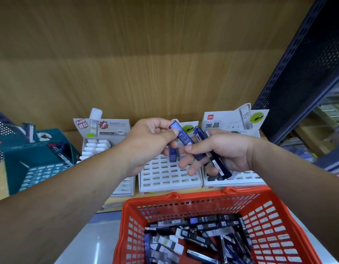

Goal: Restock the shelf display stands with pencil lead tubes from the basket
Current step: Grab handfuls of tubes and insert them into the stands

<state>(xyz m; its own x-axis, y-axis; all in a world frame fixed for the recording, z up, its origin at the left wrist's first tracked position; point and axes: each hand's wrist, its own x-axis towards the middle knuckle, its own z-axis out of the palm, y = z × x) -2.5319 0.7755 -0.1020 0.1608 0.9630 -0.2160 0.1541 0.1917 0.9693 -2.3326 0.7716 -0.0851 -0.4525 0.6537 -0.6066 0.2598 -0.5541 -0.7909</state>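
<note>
My left hand point(147, 141) pinches the top end of a blue pencil lead tube point(182, 135) above the middle white display stand point(164, 176). My right hand point(222, 151) grips several dark blue tubes point(220, 164) in a bundle, and its thumb touches the lower part of the tube the left hand pinches. One blue tube point(172, 155) stands in a slot of the middle stand, whose other slots look empty. The red basket point(183, 202) below holds several loose tubes point(199, 237), black, blue and white.
A right white stand point(241, 181) with a grey header card sits beside the middle one. A left stand point(96, 147) holds white tubes. A teal stand point(37, 164) is at far left. A wooden back panel point(145, 73) and a dark perforated upright point(302, 73) bound the shelf.
</note>
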